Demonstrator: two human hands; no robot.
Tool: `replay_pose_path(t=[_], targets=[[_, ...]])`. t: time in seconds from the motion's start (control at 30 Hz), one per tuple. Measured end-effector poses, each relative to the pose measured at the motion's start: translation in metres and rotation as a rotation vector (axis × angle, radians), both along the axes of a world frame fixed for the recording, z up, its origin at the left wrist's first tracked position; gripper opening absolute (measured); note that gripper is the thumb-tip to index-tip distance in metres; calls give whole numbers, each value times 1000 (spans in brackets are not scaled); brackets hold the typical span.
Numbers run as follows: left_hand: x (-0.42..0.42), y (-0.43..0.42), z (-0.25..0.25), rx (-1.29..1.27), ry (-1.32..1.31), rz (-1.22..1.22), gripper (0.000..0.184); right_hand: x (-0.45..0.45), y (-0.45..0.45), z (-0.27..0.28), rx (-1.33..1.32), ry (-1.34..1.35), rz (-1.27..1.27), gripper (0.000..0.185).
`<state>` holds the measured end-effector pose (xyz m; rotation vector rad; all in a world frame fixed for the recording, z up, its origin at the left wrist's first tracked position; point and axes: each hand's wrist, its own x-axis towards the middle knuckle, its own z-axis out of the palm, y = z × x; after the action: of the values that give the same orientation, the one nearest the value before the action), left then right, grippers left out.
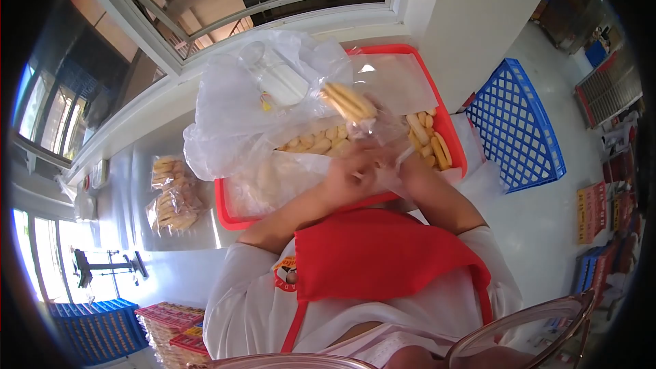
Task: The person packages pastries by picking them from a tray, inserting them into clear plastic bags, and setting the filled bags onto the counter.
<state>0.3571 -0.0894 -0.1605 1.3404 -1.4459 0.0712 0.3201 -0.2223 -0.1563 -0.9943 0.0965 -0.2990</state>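
Observation:
A clear plastic bag with long pale bread pieces [348, 101] hangs tilted above the red tray [451, 138]. My left hand [352, 174] is at the gathered lower end of this bag, its fingers curled. Close beside it on the right, my right hand [393, 154] is also at the bag's end, its fingers partly hidden by the plastic. Below and around the hands, several bread sticks [429, 140] lie in the tray. White plastic sheeting [225, 102] covers the tray's left part, with a clear container [283, 82] on it.
Packed bags of bread [174, 208] lie on the metal table [130, 232] at the left. A blue crate [516, 130] stands at the right, beside a white pillar [468, 20]. Stacked trays [160, 328] are at the lower left. A window runs behind the tray.

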Motion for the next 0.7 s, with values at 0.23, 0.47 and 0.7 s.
replay_pose_path(t=[0.23, 0.47, 0.7], targets=[[57, 9, -17, -194, 1628, -354, 34, -12, 14, 14, 42, 45, 135, 48], [100, 41, -61, -241, 1706, -474, 35, 5, 22, -43, -1063, -529, -79, 40], [142, 84, -64, -779, 1761, -579, 34, -13, -68, -18, -1590, 559, 145, 26]])
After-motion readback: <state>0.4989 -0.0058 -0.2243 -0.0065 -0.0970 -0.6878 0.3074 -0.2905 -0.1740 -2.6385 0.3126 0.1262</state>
